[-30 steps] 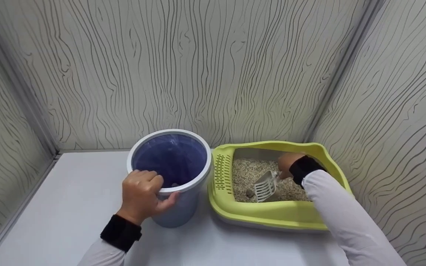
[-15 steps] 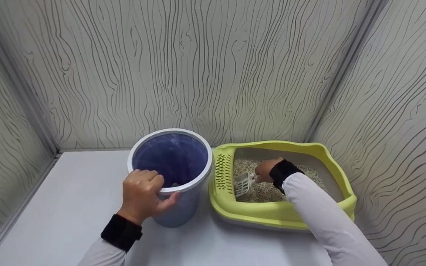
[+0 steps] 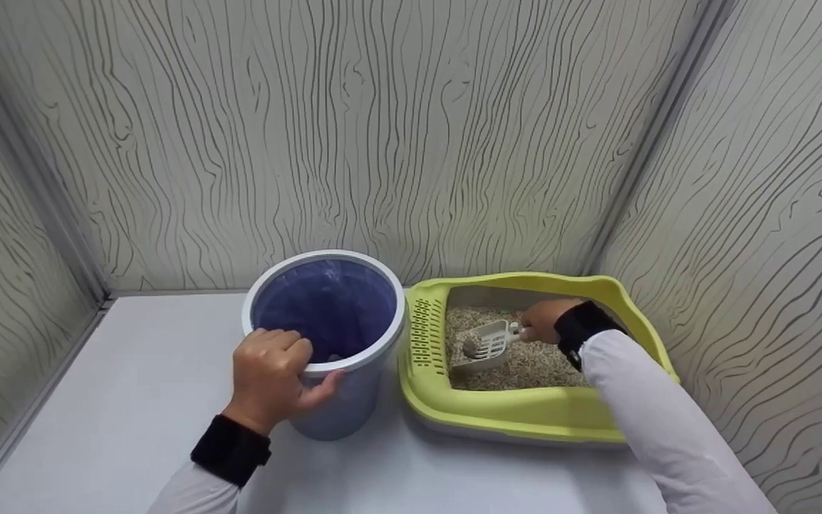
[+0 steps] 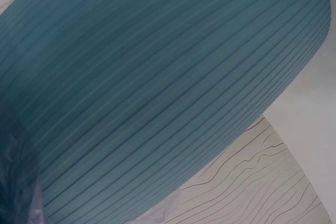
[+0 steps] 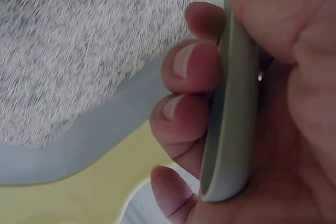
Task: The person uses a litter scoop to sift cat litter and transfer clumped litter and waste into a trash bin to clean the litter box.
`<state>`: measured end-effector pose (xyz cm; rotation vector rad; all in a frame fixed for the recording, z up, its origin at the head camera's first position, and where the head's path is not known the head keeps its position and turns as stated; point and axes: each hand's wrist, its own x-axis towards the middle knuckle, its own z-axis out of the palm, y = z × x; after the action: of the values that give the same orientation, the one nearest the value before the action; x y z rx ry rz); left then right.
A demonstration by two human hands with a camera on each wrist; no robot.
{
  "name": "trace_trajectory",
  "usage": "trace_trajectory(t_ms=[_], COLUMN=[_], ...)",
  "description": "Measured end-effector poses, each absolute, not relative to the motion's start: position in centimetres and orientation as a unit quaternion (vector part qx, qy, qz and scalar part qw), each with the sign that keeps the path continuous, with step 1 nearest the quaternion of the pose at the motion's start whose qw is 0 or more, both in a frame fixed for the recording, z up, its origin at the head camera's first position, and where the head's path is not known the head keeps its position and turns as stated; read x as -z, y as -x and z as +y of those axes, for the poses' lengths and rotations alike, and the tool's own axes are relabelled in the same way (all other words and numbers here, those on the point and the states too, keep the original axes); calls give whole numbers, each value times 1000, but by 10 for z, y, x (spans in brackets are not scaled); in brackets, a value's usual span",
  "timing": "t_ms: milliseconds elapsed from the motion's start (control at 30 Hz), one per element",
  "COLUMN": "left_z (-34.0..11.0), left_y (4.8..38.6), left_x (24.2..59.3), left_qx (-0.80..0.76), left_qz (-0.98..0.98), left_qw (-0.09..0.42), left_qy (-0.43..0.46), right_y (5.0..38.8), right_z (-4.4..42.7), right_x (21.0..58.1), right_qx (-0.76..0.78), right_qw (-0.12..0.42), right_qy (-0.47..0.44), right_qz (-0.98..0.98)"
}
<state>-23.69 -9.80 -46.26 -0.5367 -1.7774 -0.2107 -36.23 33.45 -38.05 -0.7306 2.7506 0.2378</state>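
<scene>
My left hand grips the near left rim of a blue trash bin, thumb outside and the fingertips hidden inside. The bin, lined with a clear bag, has a pale rim; its ribbed side fills the left wrist view. To its right is a yellow-green litter box holding grainy cat litter. Inside the box, my right hand holds a pale slotted litter scoop. A roundish clump lies in the scoop's head. The right wrist view shows fingers curled round the scoop handle.
Bin and box stand side by side on a white table. A wood-grain-patterned wall rises close behind them, and another side wall stands right of the box. The box's left end has a perforated ledge.
The scoop moved left through the litter to the box's left end, then back slightly right and levelled, now with the clump in it. My left hand has kept its grip on the rim.
</scene>
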Motion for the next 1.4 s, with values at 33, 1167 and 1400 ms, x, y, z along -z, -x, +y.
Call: trace_trajectory(t_ms=[33, 1167, 1400], left_z=[-98, -99, -99], left_y=[237, 236, 235], left_x=[462, 461, 462], left_qx=[91, 89, 87], left_qz=[-765, -767, -769], left_qw=[594, 592, 589], left_qy=[231, 230, 232], right_y=[361, 282, 280], right_z=[339, 394, 391], right_x=[378, 398, 410], right_qx=[-71, 205, 215], right_qw=[141, -16, -40], right_qy=[250, 175, 157], right_qz=[955, 963, 963])
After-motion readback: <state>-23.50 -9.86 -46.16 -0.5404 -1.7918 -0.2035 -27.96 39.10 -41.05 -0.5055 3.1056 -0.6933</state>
